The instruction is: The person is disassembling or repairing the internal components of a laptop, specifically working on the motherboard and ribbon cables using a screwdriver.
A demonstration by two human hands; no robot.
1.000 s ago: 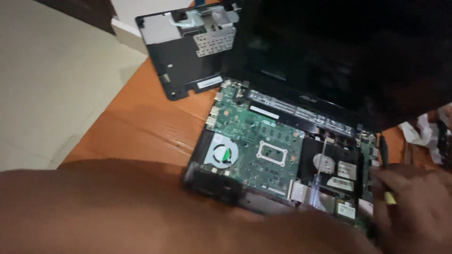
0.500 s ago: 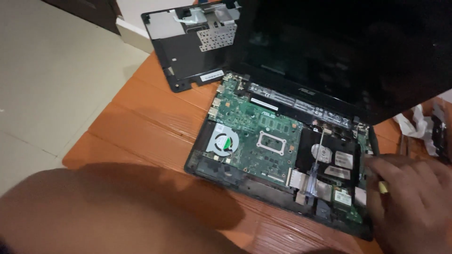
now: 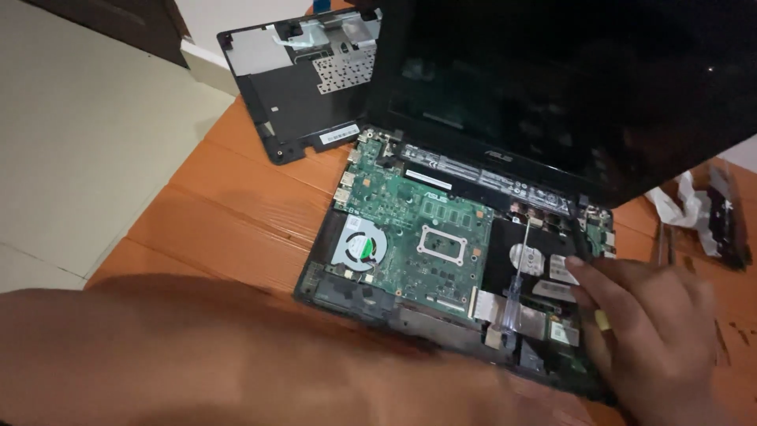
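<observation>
Nearest the camera: a bare forearm, blurred, crossing the lower frame from the left edge toward the lower right. The left hand itself is not visible.

Right hand: lower right, resting over the right end of the opened laptop base. Fingers curled, one fingertip touching the components there. A small yellow item shows at the hand; what it is cannot be told, nor whether the hand grips it.

Screwdriver: clear handle, thin metal shaft, lying on the laptop internals just left of the right hand, shaft pointing away toward the hinge. Apart from the fingers.

Laptop base: bottom shell with cover removed, lying on the orange slatted tabletop. Contains a green circuit board with a bare square chip socket at centre and a round cooling fan at its near left corner.

Screen: dark, attached at the far edge of the base, tilted back.

Removed cover panel: black, lying on the tabletop at the far left, just beside the screen.

Far right: crumpled white paper and a dark flat part on the tabletop.

Left: pale tiled floor.
</observation>
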